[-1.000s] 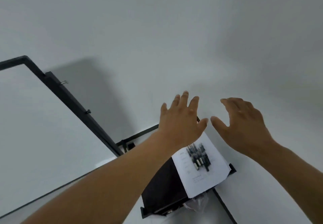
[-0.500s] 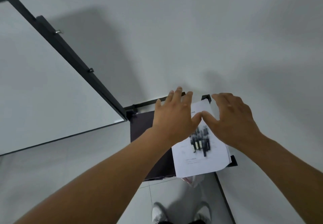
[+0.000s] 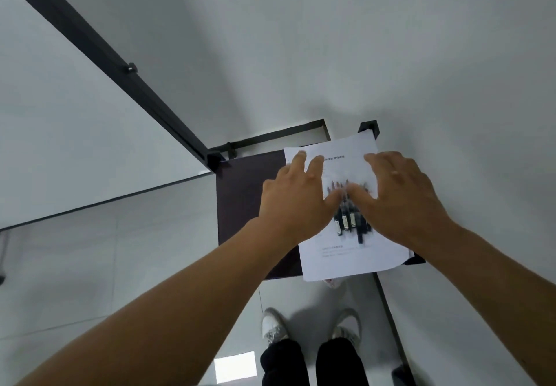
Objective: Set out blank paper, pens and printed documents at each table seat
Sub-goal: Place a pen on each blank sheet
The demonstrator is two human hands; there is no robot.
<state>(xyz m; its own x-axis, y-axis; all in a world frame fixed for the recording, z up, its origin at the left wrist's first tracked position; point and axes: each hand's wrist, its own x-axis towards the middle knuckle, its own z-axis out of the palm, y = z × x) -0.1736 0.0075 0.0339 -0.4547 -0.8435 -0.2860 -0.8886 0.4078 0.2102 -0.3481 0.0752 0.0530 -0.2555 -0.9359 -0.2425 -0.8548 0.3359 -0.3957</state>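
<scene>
A stack of white printed documents (image 3: pixel 352 253) lies on a small dark side table (image 3: pixel 240 205) against the wall. Several black pens (image 3: pixel 349 220) lie in a bunch on top of the stack. My left hand (image 3: pixel 298 199) hovers over the stack's left part with fingers spread and straight, its thumb by the pens. My right hand (image 3: pixel 397 193) is over the stack's right part, fingers lightly bent, thumb meeting the pens. Neither hand visibly holds anything. The pens' upper ends are hidden behind the thumbs.
A white board with a black frame (image 3: pixel 99 54) leans at the left, touching the side table's corner. The white wall (image 3: pixel 361 39) rises behind. My white shoes (image 3: pixel 275 324) stand on the tiled floor below the table.
Both hands have come down and forward from above the stack to just over the pens. The view has tilted downward, bringing the table, floor and shoes into sight.
</scene>
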